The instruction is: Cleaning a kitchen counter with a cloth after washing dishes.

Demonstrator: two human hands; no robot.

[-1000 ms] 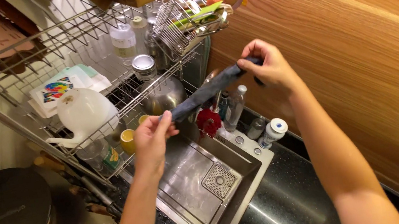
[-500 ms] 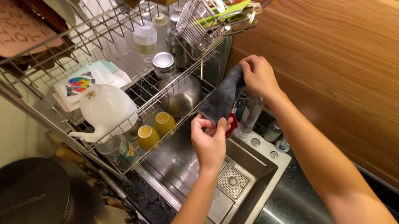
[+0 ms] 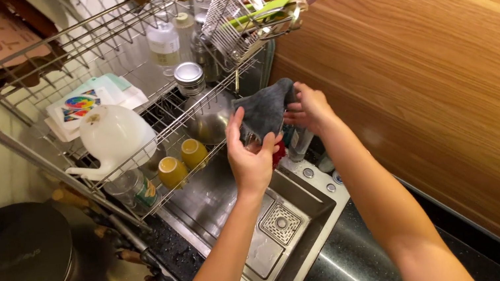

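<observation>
Above the steel sink point(image 3: 205, 197), left hand point(image 3: 252, 160) and right hand point(image 3: 309, 110) both clamped on 1 grey cloth point(image 3: 264, 110).

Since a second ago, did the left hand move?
Yes. The left hand went right, from beside the yellow cups to the grey cloth near the faucet.

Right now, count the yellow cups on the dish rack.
2. Both yellow cups sit side by side on the rack's lower shelf, one on the left, one on the right, below the white jug. Others may be hidden.
</observation>
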